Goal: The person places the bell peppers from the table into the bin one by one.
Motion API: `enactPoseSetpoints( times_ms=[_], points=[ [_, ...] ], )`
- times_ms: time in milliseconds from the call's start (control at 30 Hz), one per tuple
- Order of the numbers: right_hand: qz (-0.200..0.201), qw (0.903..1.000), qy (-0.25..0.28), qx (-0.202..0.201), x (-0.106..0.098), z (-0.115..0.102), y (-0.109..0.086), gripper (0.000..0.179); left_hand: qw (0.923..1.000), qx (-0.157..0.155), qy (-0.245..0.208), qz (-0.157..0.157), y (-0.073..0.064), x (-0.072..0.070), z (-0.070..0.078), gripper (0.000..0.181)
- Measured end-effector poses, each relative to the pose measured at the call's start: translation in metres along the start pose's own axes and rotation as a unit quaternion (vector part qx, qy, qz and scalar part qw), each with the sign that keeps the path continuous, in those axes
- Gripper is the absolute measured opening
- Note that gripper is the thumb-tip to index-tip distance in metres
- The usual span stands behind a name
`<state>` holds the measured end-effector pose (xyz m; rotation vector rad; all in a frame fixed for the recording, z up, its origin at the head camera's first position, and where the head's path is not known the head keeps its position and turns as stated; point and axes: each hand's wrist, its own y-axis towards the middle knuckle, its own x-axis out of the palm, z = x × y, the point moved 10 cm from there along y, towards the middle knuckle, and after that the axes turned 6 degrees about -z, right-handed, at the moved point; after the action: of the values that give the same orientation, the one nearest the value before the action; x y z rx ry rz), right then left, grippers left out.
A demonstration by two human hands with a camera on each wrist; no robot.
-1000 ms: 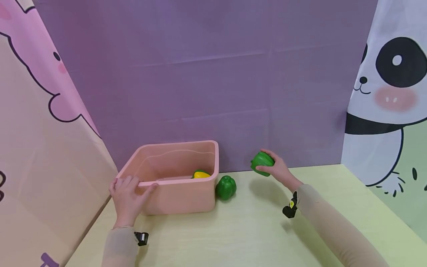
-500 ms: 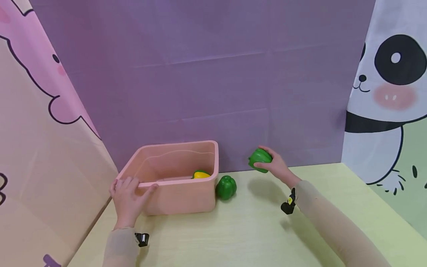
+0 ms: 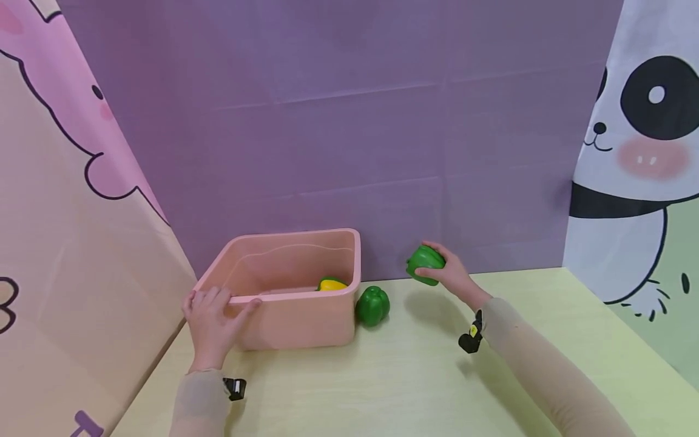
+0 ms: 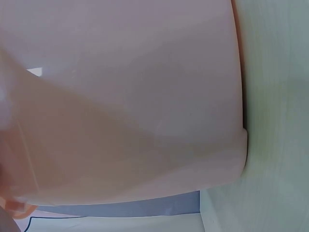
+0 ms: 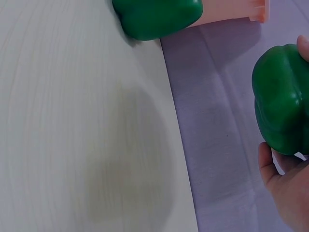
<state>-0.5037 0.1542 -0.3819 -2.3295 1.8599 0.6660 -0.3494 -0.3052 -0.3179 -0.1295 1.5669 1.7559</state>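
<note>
My right hand grips a green bell pepper above the table, thumb on the near side and fingers over the top. In the right wrist view that held pepper shows at the right edge, with its shadow on the table. On the left, my left hand holds the near left corner of a pink bin, fingers over the rim and thumb along the front. A yellow bell pepper lies inside the bin, partly hidden by the front wall. Another green bell pepper sits on the table against the bin's right side.
A purple cloth hangs directly behind the pale wooden table. Printed panels stand at both sides, with a panda on the right one. The bin's side wall fills most of the left wrist view.
My right hand has risen slightly with the held green bell pepper and shifted a little left. My left hand stays on the bin's rim; the whole view shifts slightly.
</note>
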Motion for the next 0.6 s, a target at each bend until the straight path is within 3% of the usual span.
enactPoseSetpoints(
  times_ms=[233, 600],
  points=[
    [-0.006, 1.0000, 0.002, -0.005, 0.005, 0.002, 0.003, 0.078, 1.0000, 0.000, 0.008, 0.000, -0.001, 0.002, -0.002, 0.061],
    [-0.006, 0.9999, 0.004, -0.008, 0.008, -0.009, 0.003, 0.077, 1.0000, -0.002, 0.002, -0.001, 0.000, 0.003, -0.003, 0.046]
  ],
)
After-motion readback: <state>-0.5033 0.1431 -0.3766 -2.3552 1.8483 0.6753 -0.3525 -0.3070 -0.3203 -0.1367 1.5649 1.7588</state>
